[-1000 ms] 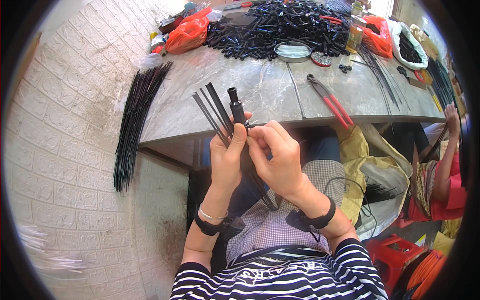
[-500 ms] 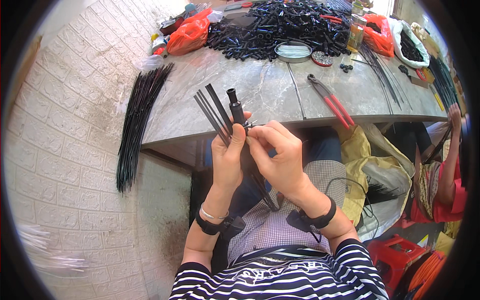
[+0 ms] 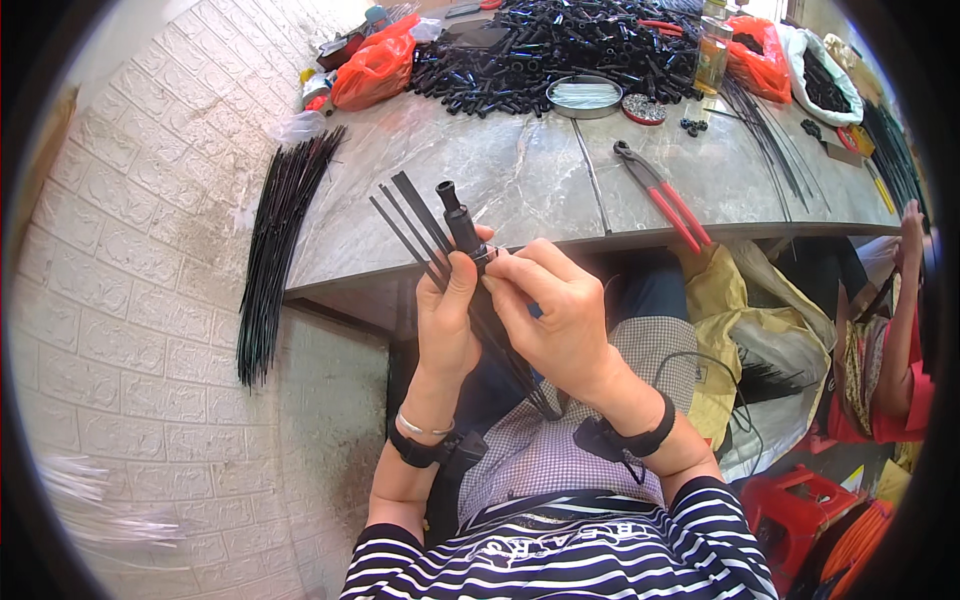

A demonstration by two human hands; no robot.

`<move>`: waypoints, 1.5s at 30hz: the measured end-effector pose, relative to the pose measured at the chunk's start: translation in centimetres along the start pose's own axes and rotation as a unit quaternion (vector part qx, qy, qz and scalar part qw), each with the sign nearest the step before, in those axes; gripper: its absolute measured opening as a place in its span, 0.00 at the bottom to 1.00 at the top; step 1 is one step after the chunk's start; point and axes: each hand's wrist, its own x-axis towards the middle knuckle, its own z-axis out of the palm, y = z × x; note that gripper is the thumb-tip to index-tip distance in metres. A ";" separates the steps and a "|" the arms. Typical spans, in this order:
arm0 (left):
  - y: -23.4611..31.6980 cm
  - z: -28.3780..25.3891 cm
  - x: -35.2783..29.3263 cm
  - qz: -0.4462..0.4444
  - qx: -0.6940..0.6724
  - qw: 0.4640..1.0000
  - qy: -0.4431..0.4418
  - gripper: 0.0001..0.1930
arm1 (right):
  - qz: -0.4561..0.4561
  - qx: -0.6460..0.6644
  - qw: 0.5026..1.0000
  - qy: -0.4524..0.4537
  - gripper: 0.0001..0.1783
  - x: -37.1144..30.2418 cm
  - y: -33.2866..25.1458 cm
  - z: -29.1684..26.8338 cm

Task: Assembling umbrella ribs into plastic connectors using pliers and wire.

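My left hand (image 3: pixel 447 325) is closed round a black ribbed tube fitting (image 3: pixel 460 225) and several thin black rods (image 3: pixel 418 222). The fitting tilts up and to the left, its flared mouth on top. The rods fan out beside it above the hand, and their lower ends run down toward my lap. At the fitting's lower end, my right hand (image 3: pixel 555 310) pinches with thumb and forefinger. Whatever small piece lies between those fingertips is mostly hidden. Both hands are just in front of the table's near edge.
A grey marbled table (image 3: pixel 480 150) carries a heap of black fittings (image 3: pixel 560 45), a round tin of pale sticks (image 3: pixel 585 95) and red-handled cutters (image 3: pixel 665 195). A bundle of black rods (image 3: pixel 290 255) overhangs its left end. Another person's arm (image 3: pixel 900 310) is at far right.
The fitting and rods have tipped further left in my left hand. My right fingertips have stayed at the fitting's lower end, following it slightly left.
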 end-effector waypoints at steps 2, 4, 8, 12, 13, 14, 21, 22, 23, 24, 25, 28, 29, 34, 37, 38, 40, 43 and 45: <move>-0.3 0.0 0.2 0.002 -0.014 1.000 0.000 0.19 | -0.012 0.001 1.000 0.006 0.04 0.0 0.0 0.0; -0.4 0.0 0.4 0.004 -0.028 1.000 -0.001 0.19 | -0.026 -0.031 0.999 0.006 0.04 0.0 -0.1 0.0; -0.5 0.0 0.5 -0.010 -0.035 0.999 -0.005 0.20 | -0.030 -0.020 0.999 0.016 0.05 -0.1 0.2 0.1; -0.6 0.1 0.5 -0.006 -0.026 1.000 -0.007 0.18 | -0.008 0.018 1.000 -0.002 0.04 0.4 0.7 -0.4; -0.7 0.1 0.5 -0.005 -0.025 1.000 -0.006 0.18 | -0.001 0.036 0.999 -0.006 0.05 0.4 0.9 -0.4; -0.8 0.0 0.5 -0.006 -0.018 1.000 0.011 0.18 | -0.001 0.037 0.999 -0.007 0.05 0.4 0.9 -0.4; -1.1 0.6 0.7 0.001 0.015 0.998 0.057 0.17 | 0.086 0.138 0.986 -0.032 0.05 0.7 1.8 -0.6; -1.1 0.5 0.8 -0.005 -0.010 0.999 0.040 0.17 | 0.134 0.190 0.972 -0.042 0.05 0.8 2.1 -0.5; -1.2 0.3 0.9 -0.008 -0.027 0.999 0.032 0.17 | 0.126 0.185 0.974 -0.041 0.05 0.7 2.2 -0.6; -1.1 0.3 0.9 -0.004 -0.028 0.999 0.036 0.17 | 0.124 0.186 0.974 -0.046 0.05 0.6 2.1 -0.6; -1.0 0.4 0.9 -0.010 -0.026 0.999 0.034 0.17 | 0.119 0.175 0.977 -0.039 0.06 0.5 1.9 -0.5; -0.8 0.9 0.8 -0.011 -0.026 0.999 0.047 0.17 | 0.110 0.184 0.977 -0.024 0.06 0.4 2.0 -0.3; -0.9 0.9 0.7 -0.018 -0.025 0.998 0.052 0.17 | 0.131 0.192 0.972 -0.024 0.06 0.5 1.9 -0.3; -1.0 0.9 0.6 -0.017 -0.030 0.997 0.066 0.16 | 0.143 0.195 0.970 -0.025 0.07 0.6 1.7 -0.3; -0.9 1.2 0.6 -0.018 -0.034 0.996 0.082 0.15 | 0.078 0.129 0.988 -0.028 0.07 0.7 1.4 -0.4; -1.0 1.0 0.5 -0.018 -0.035 0.996 0.082 0.15 | 0.081 0.132 0.988 -0.027 0.07 0.8 1.4 -0.3; -1.0 0.7 0.6 -0.029 -0.045 0.996 0.065 0.15 | 0.083 0.134 0.987 -0.024 0.07 0.7 1.5 -0.2; -0.7 0.7 0.4 -0.020 -0.036 0.997 0.072 0.16 | 0.120 0.163 0.979 -0.018 0.06 0.4 1.4 0.0; -0.5 0.5 0.4 -0.025 -0.041 0.997 0.059 0.16 | 0.279 0.284 0.917 -0.019 0.05 0.6 0.7 -0.2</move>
